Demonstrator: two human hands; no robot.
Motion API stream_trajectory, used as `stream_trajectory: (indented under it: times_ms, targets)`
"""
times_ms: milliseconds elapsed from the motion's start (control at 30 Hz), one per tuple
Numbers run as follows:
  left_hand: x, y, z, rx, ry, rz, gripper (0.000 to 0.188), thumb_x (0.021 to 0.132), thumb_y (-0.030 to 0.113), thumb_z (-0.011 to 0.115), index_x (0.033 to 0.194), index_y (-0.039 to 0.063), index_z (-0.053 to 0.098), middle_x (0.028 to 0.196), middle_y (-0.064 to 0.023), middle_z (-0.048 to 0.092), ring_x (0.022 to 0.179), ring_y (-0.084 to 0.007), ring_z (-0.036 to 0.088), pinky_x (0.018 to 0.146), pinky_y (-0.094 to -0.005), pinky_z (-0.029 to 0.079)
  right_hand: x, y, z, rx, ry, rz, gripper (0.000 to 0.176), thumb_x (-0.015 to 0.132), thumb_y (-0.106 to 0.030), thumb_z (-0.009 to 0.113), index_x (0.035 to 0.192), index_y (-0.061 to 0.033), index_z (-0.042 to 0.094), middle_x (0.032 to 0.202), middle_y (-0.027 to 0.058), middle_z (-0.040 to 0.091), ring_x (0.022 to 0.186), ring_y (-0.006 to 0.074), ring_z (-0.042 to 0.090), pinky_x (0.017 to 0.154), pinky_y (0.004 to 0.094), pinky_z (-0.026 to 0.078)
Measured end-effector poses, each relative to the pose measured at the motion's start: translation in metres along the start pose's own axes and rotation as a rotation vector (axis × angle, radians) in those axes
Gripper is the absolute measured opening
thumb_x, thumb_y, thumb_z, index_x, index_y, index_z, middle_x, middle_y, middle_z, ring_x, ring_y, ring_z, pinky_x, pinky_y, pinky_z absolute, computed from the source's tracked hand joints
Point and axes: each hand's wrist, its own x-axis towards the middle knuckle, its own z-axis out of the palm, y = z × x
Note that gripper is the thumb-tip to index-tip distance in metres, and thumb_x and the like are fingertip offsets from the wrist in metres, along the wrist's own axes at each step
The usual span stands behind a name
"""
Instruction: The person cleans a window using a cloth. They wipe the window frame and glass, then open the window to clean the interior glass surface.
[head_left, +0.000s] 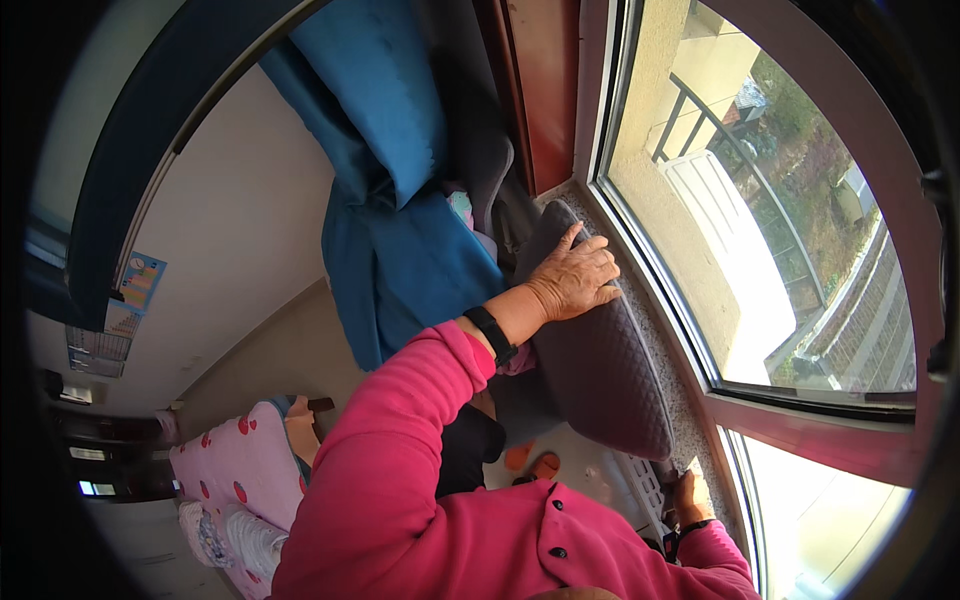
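Observation:
My left hand (576, 277) grips the upper edge of a grey quilted cushion (600, 367), its fingers bent over the piped seam. The cushion stands on edge, tilted against the speckled stone windowsill (664, 352). My right hand (693, 496) is at the sill below the cushion's lower corner, in sunlight. Its fingers are partly hidden, and whether it holds anything cannot be made out. Blue curtain fabric (405, 262) hangs just left of the cushion.
A glass window (735, 225) runs along the right. A white slotted panel (643, 484) sits under the sill. Orange slippers (546, 466) are on the floor. At lower left is a bed with a pink strawberry-print cover (240, 457). A reddish-brown wooden panel (544, 90) rises at the top.

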Motion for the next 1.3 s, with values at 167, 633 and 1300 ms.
stream_trajectory:
  times_ms: [167, 633, 1300]
  targets:
    - [0.011, -0.006, 0.016, 0.051, 0.059, -0.002, 0.027, 0.092, 0.045, 0.057, 0.098, 0.019, 0.062, 0.108, -0.0018, 0.059, 0.125, -0.0216, 0.048, 0.118, -0.056, 0.009, -0.008, 0.001, 0.004, -0.334, 0.05, -0.006, 0.046, 0.1, -0.035, 0.04, 0.098, -0.0016, 0.071, 0.071, 0.0115, 0.071, 0.059, 0.022, 0.068, 0.053, 0.0346, 0.055]
    - [0.013, -0.004, 0.024, 0.122, 0.141, -0.002, 0.019, 0.094, 0.036, 0.055, 0.085, 0.019, 0.058, 0.095, -0.0006, 0.058, 0.107, -0.0205, 0.054, 0.116, -0.0545, 0.016, -0.055, -0.089, 0.032, -1.136, 0.136, -0.044, 0.04, 0.082, -0.047, 0.072, 0.091, -0.0077, 0.076, 0.082, 0.0149, 0.075, 0.079, 0.0314, 0.074, 0.071, 0.0446, 0.056]
    - [0.036, -0.005, -0.03, 0.12, -0.408, 0.133, 0.069, 0.069, 0.061, 0.074, 0.113, 0.01, 0.058, 0.112, -0.0094, 0.055, 0.115, -0.0292, 0.05, 0.109, -0.0493, 0.028, -0.031, -0.05, 0.038, -0.873, 0.222, 0.109, 0.04, 0.084, -0.044, 0.072, 0.092, -0.005, 0.077, 0.089, 0.0189, 0.074, 0.082, 0.0324, 0.073, 0.074, 0.0428, 0.058]
